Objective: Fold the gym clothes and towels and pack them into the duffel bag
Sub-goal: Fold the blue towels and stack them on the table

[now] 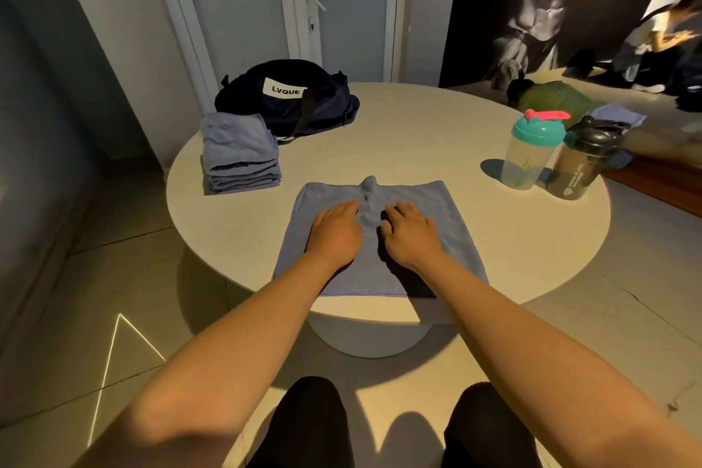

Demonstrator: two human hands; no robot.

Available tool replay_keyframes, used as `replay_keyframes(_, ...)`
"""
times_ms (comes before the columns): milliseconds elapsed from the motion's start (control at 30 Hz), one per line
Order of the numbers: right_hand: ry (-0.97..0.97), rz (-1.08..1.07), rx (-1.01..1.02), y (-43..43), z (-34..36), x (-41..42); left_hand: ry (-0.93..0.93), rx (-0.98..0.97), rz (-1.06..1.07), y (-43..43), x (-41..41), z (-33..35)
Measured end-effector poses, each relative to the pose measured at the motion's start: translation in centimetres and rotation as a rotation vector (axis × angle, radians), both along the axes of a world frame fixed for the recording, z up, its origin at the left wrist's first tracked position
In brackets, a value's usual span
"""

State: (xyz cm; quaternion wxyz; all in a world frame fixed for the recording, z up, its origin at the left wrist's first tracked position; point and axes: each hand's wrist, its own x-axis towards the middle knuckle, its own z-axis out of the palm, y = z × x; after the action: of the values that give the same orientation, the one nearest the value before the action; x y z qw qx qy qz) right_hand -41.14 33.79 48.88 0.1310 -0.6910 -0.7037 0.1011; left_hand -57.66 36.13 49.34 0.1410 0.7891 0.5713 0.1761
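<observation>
Near the middle of the frame, on the round white bench (418, 133), a blue towel (448, 217) lies spread out flat. Its near edge hangs a little over the rim of the bench. The person's left hand (336, 228) and right hand (412, 232) both rest on top of it, side by side. The fingers (347, 207) of both hands are straight and a little spread, pressing down and holding nothing. A small bump of cloth runs up between the two hands. At the upper left of the frame sits a dark blue duffel bag (288, 103) with a white label that says LVQUE. Just in front of it is a neat pile of folded towels (241, 160), also blue. At the right of the frame stand a clear bottle (532, 152) with a green-blue lid and pink cap, and a dark bottle (585, 167) with a black lid, close together.
</observation>
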Motion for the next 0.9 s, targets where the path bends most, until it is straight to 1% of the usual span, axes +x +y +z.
replay_keyframes(67, -0.014, -0.038, -0.071, 0.8, -0.4, 1.0, 0.045, -0.054, -0.010, 1.2, 0.4, -0.7)
replay_keyframes(167, -0.010, -0.211, -0.153, 1.6, -1.2, 3.3, 0.198, -0.152, 0.021, 2.0, 0.6, -1.5)
replay_keyframes(267, -0.031, -0.306, -0.185, 2.3, -0.9, 3.8, 0.258, -0.157, 0.070, 1.7, 0.8, -1.8)
replay_keyframes(333, -0.054, -0.272, -0.130, 3.0, -0.4, 2.9, 0.282, -0.175, 0.093, 1.6, 1.0, -1.6)
replay_keyframes(400, -0.049, -0.138, -0.045, 4.1, -0.3, 1.9, 0.284, -0.175, 0.109, 2.2, 1.3, -1.1)
replay_keyframes(467, -0.031, -0.037, -0.059, 5.1, -0.6, 1.5, 0.289, -0.117, 0.099, 3.3, 1.6, -0.5)
replay_keyframes(533, -0.024, -0.055, -0.110, 5.7, -1.1, 2.0, 0.290, -0.107, 0.078, 4.3, 1.6, -0.4)
replay_keyframes(600, -0.030, -0.141, -0.127, 5.9, -1.2, 3.6, 0.276, -0.151, 0.092, 4.7, 1.4, -0.8)
replay_keyframes(733, -0.002, -0.286, -0.164, 5.3, -1.0, 6.9, 0.253, -0.168, 0.131, 4.5, 1.3, -1.6)
replay_keyframes(767, 0.005, -0.297, -0.167, 5.3, -1.0, 7.0, 0.248, -0.177, 0.144, 4.6, 1.5, -1.5)
replay_keyframes(833, 0.010, -0.273, -0.098, 5.8, -1.1, 6.7, 0.230, -0.168, 0.160, 5.0, 2.0, -1.1)
replay_keyframes(900, 0.010, -0.185, -0.003, 6.2, -1.1, 6.1, 0.227, -0.080, 0.144, 5.6, 2.5, -0.5)
